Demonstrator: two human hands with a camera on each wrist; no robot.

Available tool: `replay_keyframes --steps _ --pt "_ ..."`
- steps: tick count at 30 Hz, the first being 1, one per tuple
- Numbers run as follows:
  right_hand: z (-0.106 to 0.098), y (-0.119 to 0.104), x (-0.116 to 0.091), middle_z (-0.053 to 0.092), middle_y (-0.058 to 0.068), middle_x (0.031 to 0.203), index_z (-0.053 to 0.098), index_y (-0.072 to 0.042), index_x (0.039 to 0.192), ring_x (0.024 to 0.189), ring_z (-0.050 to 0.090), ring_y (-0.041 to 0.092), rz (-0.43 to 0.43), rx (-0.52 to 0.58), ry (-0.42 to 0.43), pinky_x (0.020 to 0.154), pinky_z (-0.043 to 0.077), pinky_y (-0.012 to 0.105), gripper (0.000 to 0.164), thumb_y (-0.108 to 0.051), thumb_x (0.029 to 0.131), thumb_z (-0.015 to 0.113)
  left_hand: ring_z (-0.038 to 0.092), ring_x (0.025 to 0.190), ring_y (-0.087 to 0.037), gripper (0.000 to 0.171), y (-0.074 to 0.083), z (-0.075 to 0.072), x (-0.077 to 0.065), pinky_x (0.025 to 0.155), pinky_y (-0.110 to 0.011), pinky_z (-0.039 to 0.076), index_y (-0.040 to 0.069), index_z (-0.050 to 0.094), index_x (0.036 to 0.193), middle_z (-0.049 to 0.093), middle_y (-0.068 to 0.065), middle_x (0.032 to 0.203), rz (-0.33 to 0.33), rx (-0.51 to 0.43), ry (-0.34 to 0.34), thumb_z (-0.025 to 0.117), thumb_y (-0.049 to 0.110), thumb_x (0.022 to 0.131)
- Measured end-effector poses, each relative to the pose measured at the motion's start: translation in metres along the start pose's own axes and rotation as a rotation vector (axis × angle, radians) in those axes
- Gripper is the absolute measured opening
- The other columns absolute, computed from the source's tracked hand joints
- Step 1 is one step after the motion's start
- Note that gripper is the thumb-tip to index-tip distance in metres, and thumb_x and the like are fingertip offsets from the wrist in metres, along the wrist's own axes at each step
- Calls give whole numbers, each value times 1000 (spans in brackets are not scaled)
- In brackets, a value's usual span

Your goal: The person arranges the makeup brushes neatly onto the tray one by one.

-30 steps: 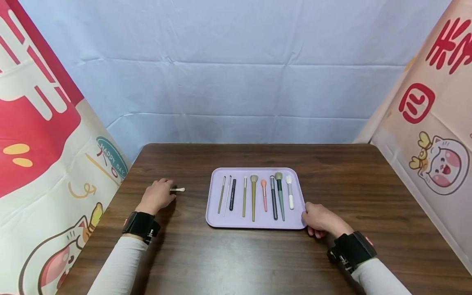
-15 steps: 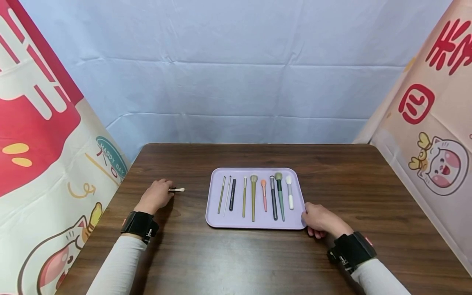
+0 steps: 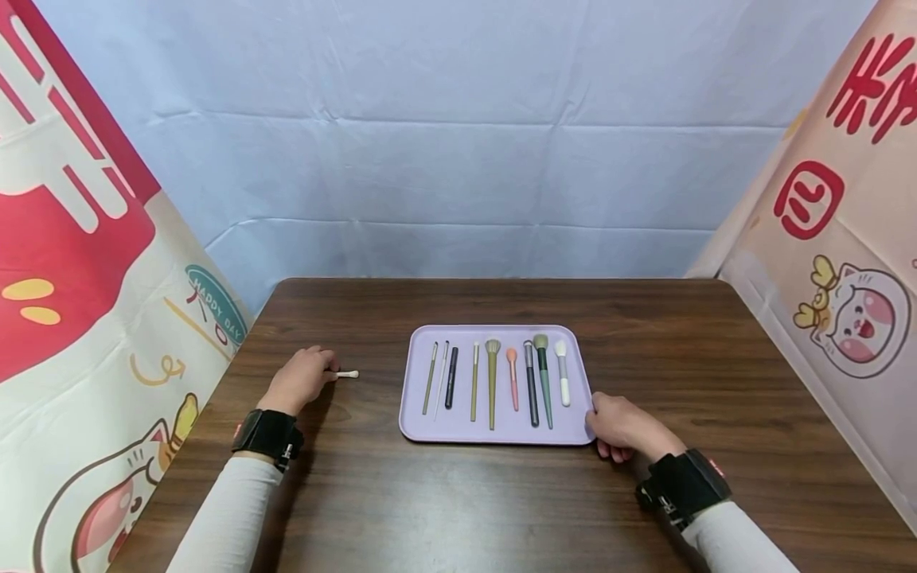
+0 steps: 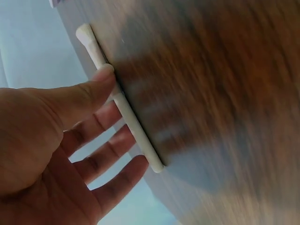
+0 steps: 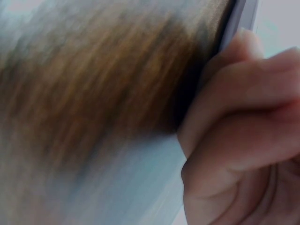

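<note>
On the left of the wooden table, my left hand (image 3: pixel 297 382) pinches a small makeup brush (image 4: pixel 137 130) with a cream handle and pale bristles. In the left wrist view the thumb (image 4: pixel 104 78) presses on it near the bristle end, with fingers along its far side. The brush lies right at the tabletop, bristles pointing right in the head view. My right hand (image 3: pixel 625 426) grips the lower right corner of a lilac tray (image 3: pixel 458 434), its fingers curled at the rim. A row of several makeup brushes lies on the tray, among them a wide olive one (image 3: pixel 492 390).
The dark wooden table (image 3: pixel 444 509) spreads around the tray, with bare wood between the tray and my left hand. A pale blue cloth (image 3: pixel 444 175) hangs behind its far edge. Printed cloths (image 3: pixel 852 263) flank both sides.
My left hand has shifted slightly left with the small brush, whose bristle end now sits a little lower in the head view. The right hand and the tray have stayed put.
</note>
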State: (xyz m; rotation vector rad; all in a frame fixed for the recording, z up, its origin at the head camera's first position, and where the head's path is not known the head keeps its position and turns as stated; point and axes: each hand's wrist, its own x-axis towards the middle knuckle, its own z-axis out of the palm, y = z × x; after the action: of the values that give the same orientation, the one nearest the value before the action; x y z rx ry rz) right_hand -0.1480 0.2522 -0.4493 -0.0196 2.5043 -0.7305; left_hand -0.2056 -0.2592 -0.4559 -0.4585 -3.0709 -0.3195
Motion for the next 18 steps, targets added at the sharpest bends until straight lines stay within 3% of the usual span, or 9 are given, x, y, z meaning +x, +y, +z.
replay_keyframes --steps 11,18 --pt "-1 -1 0 61 10 60 48 0 94 42 53 14 5 -2 -4 41 44 26 12 -7 99 39 47 73 -20 15 -1 -2 -1 64 -39 42 11 61 84 52 -2 80 4 24 1 73 12 93" --pt "-1 -1 0 61 10 60 48 0 94 42 53 14 5 -7 -4 41 45 26 12 -7 99 39 55 76 -21 12 5 -4 1 63 -41 48 12 64 87 58 -2 84 -2 38 30 74 14 93"
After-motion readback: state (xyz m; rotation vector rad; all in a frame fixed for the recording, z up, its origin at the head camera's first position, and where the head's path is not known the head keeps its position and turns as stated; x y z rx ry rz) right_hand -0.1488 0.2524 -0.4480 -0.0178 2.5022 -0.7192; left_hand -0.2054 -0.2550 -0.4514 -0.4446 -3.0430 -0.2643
